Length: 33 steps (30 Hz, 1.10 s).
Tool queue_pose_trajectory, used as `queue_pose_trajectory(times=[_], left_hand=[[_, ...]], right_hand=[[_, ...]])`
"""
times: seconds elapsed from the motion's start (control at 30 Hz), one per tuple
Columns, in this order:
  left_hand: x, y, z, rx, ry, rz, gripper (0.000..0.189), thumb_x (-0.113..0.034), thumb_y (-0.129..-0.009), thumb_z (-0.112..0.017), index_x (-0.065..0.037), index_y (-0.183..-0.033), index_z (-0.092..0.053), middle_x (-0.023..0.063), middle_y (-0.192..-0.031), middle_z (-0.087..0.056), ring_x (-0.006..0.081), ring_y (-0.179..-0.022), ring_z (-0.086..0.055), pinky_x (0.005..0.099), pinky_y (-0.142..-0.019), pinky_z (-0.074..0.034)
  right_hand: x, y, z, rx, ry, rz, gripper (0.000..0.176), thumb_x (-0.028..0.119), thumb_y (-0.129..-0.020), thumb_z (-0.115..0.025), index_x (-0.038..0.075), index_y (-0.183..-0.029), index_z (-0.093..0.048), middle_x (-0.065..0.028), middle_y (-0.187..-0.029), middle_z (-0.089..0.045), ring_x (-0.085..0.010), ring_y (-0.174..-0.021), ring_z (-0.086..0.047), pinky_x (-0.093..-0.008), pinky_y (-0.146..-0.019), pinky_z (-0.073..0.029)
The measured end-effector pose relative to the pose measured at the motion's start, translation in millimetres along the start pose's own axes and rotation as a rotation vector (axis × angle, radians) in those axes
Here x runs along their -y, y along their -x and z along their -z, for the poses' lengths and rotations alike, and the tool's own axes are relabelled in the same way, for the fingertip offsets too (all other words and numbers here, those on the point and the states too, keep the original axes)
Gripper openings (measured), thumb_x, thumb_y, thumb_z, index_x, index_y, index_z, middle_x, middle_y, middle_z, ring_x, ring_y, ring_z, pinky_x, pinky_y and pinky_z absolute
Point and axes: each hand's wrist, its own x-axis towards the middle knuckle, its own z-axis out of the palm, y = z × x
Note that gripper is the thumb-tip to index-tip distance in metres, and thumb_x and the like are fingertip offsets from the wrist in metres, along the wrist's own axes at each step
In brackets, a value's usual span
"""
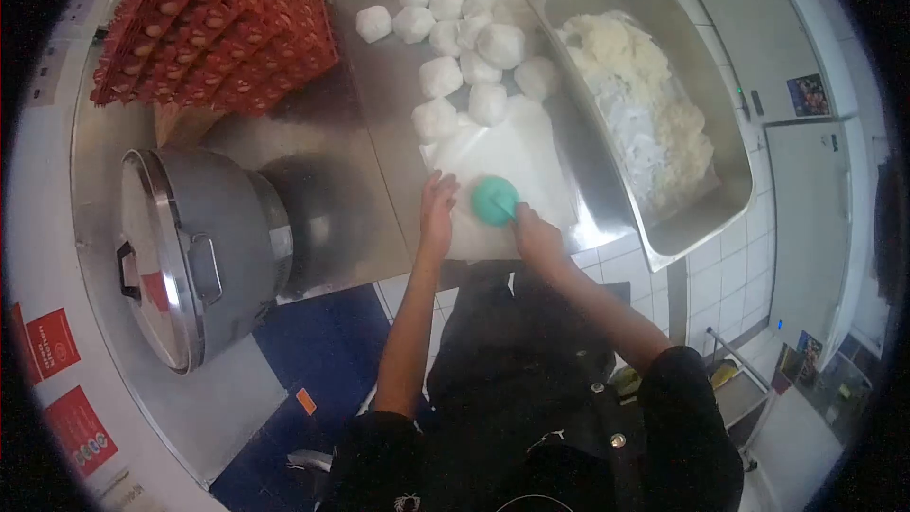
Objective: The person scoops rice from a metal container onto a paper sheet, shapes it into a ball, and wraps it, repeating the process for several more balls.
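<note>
My right hand [540, 242] is closed around the handle of a round green scoop [493, 200]. The scoop is over a stack of white paper sheets [517, 156] at the near edge of the metal table. At the left edge of the paper, my left hand [438, 209] rests with its fingers stretched out, holding nothing. Beyond the sheets lie several white paper-wrapped bundles [440, 78], grouped together and some touching. To the right stands a deep steel pan [637, 199] with a white, rice-like mass [654, 95] in it.
Red egg trays [218, 38] full of eggs are stacked at the back left. A large lidded metal pot [204, 256] stands at the left on its side of the steel table [351, 171]. White cabinets [806, 218] line the right, beyond a tiled floor [725, 265].
</note>
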Motion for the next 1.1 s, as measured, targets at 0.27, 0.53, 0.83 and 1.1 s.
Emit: queue_pose_trajectory(times=[0.27, 0.53, 0.83, 1.1], left_hand=[[-15.1, -7.1, -1.9, 0.06, -0.192, 0.035, 0.05, -0.029, -0.096, -0.058, -0.007, -0.139, -0.047, 0.0118, -0.139, -0.052, 0.023, -0.127, -0.049, 0.038, -0.104, -0.037], [-35.5, -20.0, -75.7, 0.257, -0.736, -0.483, 0.048, -0.022, -0.091, -0.068, -0.004, -0.133, -0.052, 0.0162, -0.126, -0.057, 0.0297, -0.108, -0.059, 0.0405, -0.091, -0.049], [-15.4, -4.1, 0.1, 0.163, -0.58, -0.371, 0.048, -0.012, -0.099, -0.056, 0.0, -0.143, -0.04, 0.0181, -0.138, -0.05, 0.0259, -0.123, -0.051, 0.0389, -0.106, -0.04], [-12.0, 12.8, 44.3, 0.134, -0.663, -0.3, 0.028, -0.009, -0.097, -0.058, 0.002, -0.122, -0.061, 0.0136, -0.114, -0.066, 0.0247, -0.109, -0.061, 0.036, -0.098, -0.046]], right_hand=[[8.0, -4.8, -14.8, -0.115, 0.393, -0.028, 0.02, 0.015, -0.094, -0.052, 0.007, -0.111, -0.044, -0.0168, -0.084, -0.056, -0.034, -0.071, -0.067, -0.0404, -0.053, -0.057], [18.2, -5.8, 19.7, 0.221, -0.065, -0.194, 0.029, 0.021, -0.097, -0.052, 0.003, -0.116, -0.042, -0.0269, -0.097, -0.066, -0.0475, -0.084, -0.066, -0.0564, -0.074, -0.052], [33.8, 21.8, 55.4, -0.104, -0.457, -0.151, 0.037, 0.021, -0.096, -0.059, 0.006, -0.124, -0.04, -0.0275, -0.098, -0.061, -0.0489, -0.086, -0.063, -0.0554, -0.073, -0.05], [-61.9, 32.6, 234.0, -0.613, -0.036, -0.276, 0.039, 0.023, -0.092, -0.065, 0.001, -0.122, -0.054, -0.0276, -0.106, -0.065, -0.0432, -0.098, -0.064, -0.0495, -0.081, -0.051]])
